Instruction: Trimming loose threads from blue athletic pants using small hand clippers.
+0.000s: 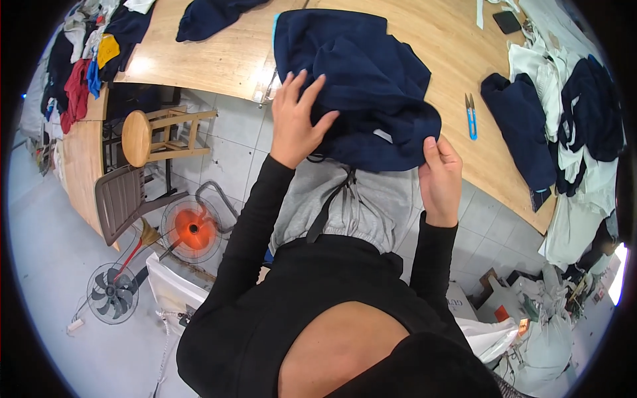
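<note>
A dark navy garment (361,69) lies over the near edge of the wooden table, its lower part hanging toward me. Inside its near opening a small white label (383,135) shows. My right hand (440,174) pinches the garment's edge at the near right corner, thumb on top. On the other side, my left hand (298,121) has its fingers spread over the garment's left part, touching or just above the cloth. To the right, blue-handled thread snips (472,119) rest on the table, beside another folded navy garment (521,129).
Piled clothes (83,60) cover the far left table end; white and navy cloth (570,126) heaps at the right. A wooden stool (137,138), a brown chair (119,199) and two fans (193,228) stand at left. Bags and boxes (531,325) crowd the lower right floor.
</note>
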